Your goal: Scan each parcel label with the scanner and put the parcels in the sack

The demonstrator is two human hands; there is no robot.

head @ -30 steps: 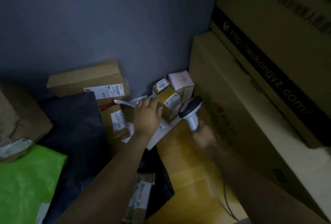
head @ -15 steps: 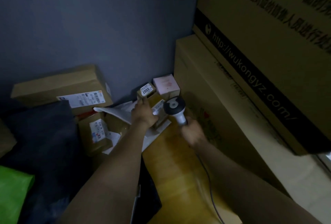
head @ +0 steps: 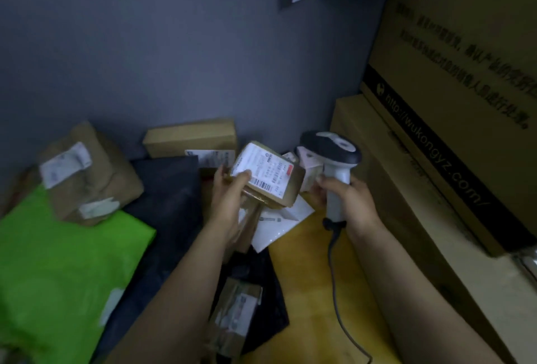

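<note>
The parcel point(head: 268, 180) is brown cardboard, seemingly under tape with a dull sheen, and carries a smooth white paper label point(head: 261, 169). The scanner point(head: 334, 160) is smooth plastic, dark and matt on the head and pale grey on the handle; its cable point(head: 332, 270) looks rubbery. The green sack point(head: 58, 270) is matt, slightly crinkled plastic sheet. The big cartons point(head: 465, 102) are matt corrugated card. The floor point(head: 308, 291) is yellow wood-look board with a faint gloss. The wall point(head: 174, 44) is matt grey paint.
</note>
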